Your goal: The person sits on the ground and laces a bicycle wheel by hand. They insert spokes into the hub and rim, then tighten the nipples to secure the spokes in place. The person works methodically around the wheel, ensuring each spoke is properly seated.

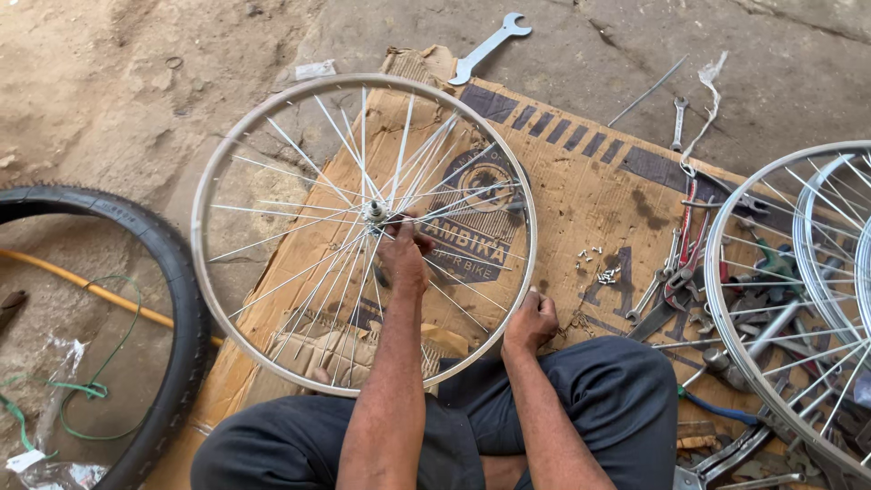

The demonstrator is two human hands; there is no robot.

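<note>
Hands (404,254) on spoked wheel (363,231)

Bare, dusty concrete floor (136,109), cracked and stained, lies in soft daylight. A flattened brown cardboard sheet (590,181) covers its middle as a work mat.

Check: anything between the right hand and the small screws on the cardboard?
Nothing visible. The right hand grips the wheel rim at its lower right; bare cardboard lies from there to the small screws. The left hand is at the hub.
</note>
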